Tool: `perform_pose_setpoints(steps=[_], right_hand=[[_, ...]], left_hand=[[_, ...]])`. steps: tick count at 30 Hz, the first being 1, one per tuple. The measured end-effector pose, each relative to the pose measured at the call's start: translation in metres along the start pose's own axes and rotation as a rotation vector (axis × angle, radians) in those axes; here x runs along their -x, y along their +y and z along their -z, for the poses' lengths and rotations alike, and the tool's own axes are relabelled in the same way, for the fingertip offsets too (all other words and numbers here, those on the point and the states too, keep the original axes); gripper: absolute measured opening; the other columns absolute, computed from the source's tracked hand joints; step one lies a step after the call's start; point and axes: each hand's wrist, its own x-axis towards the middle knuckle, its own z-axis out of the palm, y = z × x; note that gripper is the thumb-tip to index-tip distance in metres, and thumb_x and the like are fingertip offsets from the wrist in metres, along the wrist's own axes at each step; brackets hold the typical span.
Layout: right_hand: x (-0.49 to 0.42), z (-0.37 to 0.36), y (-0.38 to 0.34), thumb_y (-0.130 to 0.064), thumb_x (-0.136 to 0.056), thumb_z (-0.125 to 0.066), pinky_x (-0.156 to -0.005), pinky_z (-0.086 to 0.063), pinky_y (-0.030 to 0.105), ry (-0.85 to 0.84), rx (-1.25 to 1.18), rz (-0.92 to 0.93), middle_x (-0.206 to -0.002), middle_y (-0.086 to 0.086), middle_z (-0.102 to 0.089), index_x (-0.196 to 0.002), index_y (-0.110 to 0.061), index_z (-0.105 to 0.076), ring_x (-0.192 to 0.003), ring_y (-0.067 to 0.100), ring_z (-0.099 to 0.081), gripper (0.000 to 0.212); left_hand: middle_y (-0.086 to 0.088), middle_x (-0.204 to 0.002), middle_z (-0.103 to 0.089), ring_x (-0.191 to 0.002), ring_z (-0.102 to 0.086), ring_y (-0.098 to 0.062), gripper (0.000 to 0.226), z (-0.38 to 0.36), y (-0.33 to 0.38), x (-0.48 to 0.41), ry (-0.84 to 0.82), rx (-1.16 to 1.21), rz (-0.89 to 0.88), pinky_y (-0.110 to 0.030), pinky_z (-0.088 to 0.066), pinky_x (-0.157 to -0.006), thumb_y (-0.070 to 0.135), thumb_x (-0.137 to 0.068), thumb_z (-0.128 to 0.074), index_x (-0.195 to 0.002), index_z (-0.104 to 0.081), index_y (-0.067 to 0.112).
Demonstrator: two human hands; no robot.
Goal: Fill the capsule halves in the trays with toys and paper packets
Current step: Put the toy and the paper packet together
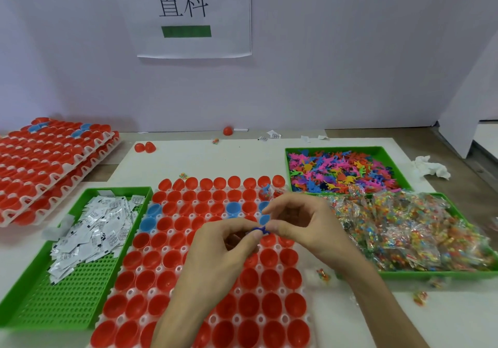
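Note:
A white tray (172, 264) in front of me holds rows of red capsule halves (167, 239) and a few blue ones (148, 224). Above its middle, my left hand (218, 250) and my right hand (299, 223) meet, and both pinch a small blue toy (259, 230) between their fingertips. Two capsule halves near the tray's far right corner (265, 192) hold a toy and a packet. White paper packets (94, 226) lie in a green tray (62, 302) on the left. Coloured dinosaur toys (342, 169) fill a green tray (334, 148) at the far right.
Clear bags of coloured beads (409, 229) fill a green tray (431, 275) on the right. Stacked trays of red capsule halves (45, 164) stand at far left. Loose red halves (145, 147), a crumpled tissue (431, 167) and stray packets lie near the wall.

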Motion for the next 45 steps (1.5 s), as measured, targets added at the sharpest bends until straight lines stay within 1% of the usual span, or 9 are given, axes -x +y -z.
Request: perform_pose_setpoints(steps=[2,5,9,13,18,23,28,32,45], right_hand=[[-0.001,0.014,0.000,-0.005,-0.087,-0.073,-0.075,-0.057,0.023,0.156,0.046,0.009,-0.088,0.002,-0.074,-0.093,-0.019,-0.077,-0.083,0.017,-0.071,0.015],[0.002,0.049,0.005,-0.015,-0.088,-0.074,-0.083,-0.055,0.027,0.472,0.511,-0.028,-0.087,-0.014,-0.072,-0.095,-0.030,-0.073,-0.084,0.003,-0.066,0.016],[0.008,0.078,0.013,-0.039,-0.082,-0.079,-0.102,-0.033,0.042,0.437,0.952,-0.358,-0.089,-0.017,-0.062,-0.102,-0.040,-0.064,-0.091,0.015,-0.059,0.026],[0.010,0.081,0.016,-0.019,-0.083,-0.079,-0.100,-0.045,0.054,0.496,0.830,-0.300,-0.081,-0.021,-0.065,-0.086,-0.037,-0.070,-0.086,0.014,-0.064,0.020],[0.010,0.086,0.022,-0.012,-0.084,-0.077,-0.072,-0.048,0.019,0.601,0.711,-0.170,-0.082,-0.018,-0.068,-0.080,-0.033,-0.070,-0.078,-0.004,-0.061,0.023],[0.009,0.085,0.019,-0.006,-0.084,-0.075,-0.076,-0.051,0.023,0.640,0.511,-0.034,-0.082,-0.012,-0.069,-0.080,-0.030,-0.068,-0.083,0.004,-0.064,0.026],[0.008,0.047,0.002,0.015,-0.081,-0.069,-0.076,-0.057,0.023,0.298,0.025,0.081,-0.087,0.007,-0.073,-0.079,-0.011,-0.066,-0.084,0.018,-0.071,0.027],[0.006,0.005,-0.001,0.010,-0.075,-0.066,-0.073,-0.056,0.024,0.083,-0.193,0.084,-0.085,0.012,-0.074,-0.078,-0.001,-0.061,-0.082,0.018,-0.073,0.011],[0.004,-0.024,0.000,0.004,-0.077,-0.071,-0.072,-0.056,0.025,0.068,-0.249,0.039,-0.081,0.004,-0.074,-0.076,-0.015,-0.070,-0.080,0.015,-0.072,0.019]], left_hand=[[0.008,-0.077,-0.074,-0.071,-0.068,-0.014,0.021,0.002,-0.002,0.001,0.012,0.000,0.022,-0.024,-0.054,-0.068,0.021,-0.092,-0.071,-0.081,-0.078,0.037],[0.007,-0.083,-0.074,-0.069,-0.064,-0.012,0.017,0.006,-0.004,0.004,-0.002,0.032,0.027,-0.021,-0.050,-0.065,0.026,-0.090,-0.073,-0.083,-0.079,0.040],[0.006,-0.084,-0.078,-0.084,-0.073,-0.012,0.028,0.008,-0.003,0.006,-0.006,0.104,0.056,-0.022,-0.056,-0.080,0.019,-0.089,-0.072,-0.087,-0.078,0.047],[0.003,-0.083,-0.079,-0.084,-0.075,-0.010,0.027,0.008,-0.001,0.008,-0.005,0.204,0.066,-0.014,-0.054,-0.081,0.015,-0.086,-0.074,-0.088,-0.080,0.042],[-0.001,-0.085,-0.079,-0.084,-0.076,-0.014,0.017,0.008,0.001,0.009,0.021,0.349,0.081,-0.020,-0.058,-0.082,0.030,-0.075,-0.074,-0.090,-0.079,0.035],[-0.004,-0.085,-0.079,-0.086,-0.076,-0.015,0.013,0.008,0.004,0.012,0.008,0.396,0.084,-0.024,-0.058,-0.082,0.032,-0.075,-0.074,-0.087,-0.077,0.033],[-0.006,-0.084,-0.079,-0.084,-0.076,-0.017,0.010,0.008,0.008,0.014,-0.002,0.422,0.041,-0.016,-0.055,-0.077,0.027,-0.076,-0.074,-0.085,-0.078,0.027],[-0.005,-0.082,-0.078,-0.084,-0.075,-0.016,0.015,0.007,0.007,0.013,0.056,0.414,0.032,-0.021,-0.057,-0.083,0.035,-0.071,-0.076,-0.084,-0.080,0.028],[-0.009,-0.077,-0.076,-0.071,-0.075,-0.022,0.018,0.003,0.004,0.012,0.148,0.404,0.018,-0.020,-0.058,-0.069,0.032,-0.063,-0.080,-0.077,-0.079,0.021]])
